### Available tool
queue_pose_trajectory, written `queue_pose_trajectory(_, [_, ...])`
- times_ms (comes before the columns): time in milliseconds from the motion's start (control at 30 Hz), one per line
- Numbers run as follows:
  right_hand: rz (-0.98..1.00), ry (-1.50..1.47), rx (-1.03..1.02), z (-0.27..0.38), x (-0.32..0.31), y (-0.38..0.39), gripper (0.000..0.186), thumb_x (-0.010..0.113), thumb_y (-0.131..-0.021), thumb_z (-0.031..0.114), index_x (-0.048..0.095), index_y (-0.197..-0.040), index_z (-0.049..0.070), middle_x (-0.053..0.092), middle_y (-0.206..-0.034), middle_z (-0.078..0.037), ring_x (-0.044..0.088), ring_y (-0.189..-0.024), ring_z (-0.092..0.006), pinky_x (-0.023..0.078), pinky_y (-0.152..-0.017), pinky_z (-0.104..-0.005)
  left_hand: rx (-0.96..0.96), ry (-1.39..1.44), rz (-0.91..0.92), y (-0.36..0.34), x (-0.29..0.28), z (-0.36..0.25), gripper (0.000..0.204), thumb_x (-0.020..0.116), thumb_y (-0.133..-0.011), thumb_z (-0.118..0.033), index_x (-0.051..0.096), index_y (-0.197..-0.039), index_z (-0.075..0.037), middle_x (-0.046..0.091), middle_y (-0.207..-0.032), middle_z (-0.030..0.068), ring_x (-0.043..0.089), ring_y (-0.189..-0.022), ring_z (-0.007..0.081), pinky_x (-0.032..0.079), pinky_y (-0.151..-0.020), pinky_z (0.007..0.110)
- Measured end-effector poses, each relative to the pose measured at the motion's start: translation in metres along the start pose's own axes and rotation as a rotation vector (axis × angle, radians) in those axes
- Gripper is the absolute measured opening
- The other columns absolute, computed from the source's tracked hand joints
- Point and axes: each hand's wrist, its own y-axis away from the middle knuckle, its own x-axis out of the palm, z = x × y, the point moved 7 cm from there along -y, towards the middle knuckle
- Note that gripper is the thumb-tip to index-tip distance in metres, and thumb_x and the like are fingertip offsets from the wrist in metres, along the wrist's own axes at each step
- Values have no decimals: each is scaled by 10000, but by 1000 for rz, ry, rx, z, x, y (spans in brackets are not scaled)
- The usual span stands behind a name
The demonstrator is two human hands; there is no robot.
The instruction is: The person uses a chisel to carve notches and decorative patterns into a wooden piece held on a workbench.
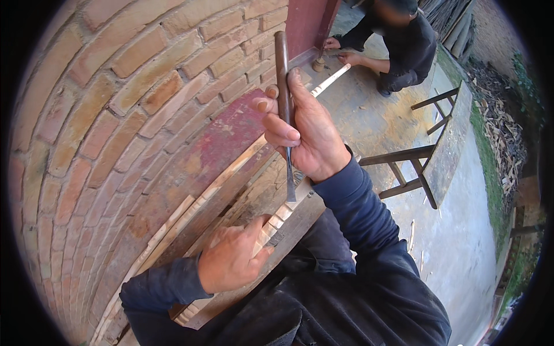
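Right hand point(316, 131) loosely curled round a chisel point(282, 69), smooth dark handle up, flat steel tip at the notched strip point(279, 219), contact unclear. Left hand point(234, 256) closed over the strip, nearer the body than the tip. Judged good practice: edge square to the notches, fingers behind it. Strip pale, raw, squared, on the rough grey bench point(297, 229); coarse brick wall point(130, 109) left of strip.

A brick wall point(138, 86) runs along our left to a red door point(304, 26); a bench point(450, 147) stands on the daylit floor point(369, 128).
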Motion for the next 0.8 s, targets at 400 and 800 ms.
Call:
queue_pose_trajectory(400, [-72,68,68,-7,4,-2,460,300,-1136,514,477,-979,119,587,-731,-23,339,-387,-49,268,-371,-202,122,34,-48,-2,-3,3,530,639,-923,-184,468,-1335,102,661,-800,328,669,-744,496,516,-700,553])
queue_pose_trajectory(800, [-107,150,10,-4,4,-6,449,310,-1136,510,464,-942,135,579,-716,-34,334,-386,-52,264,-375,-208,20,65,14,-2,-5,8,505,656,-920,-209,497,-1320,55,669,-927,346,638,-889,549,492,-816,572])
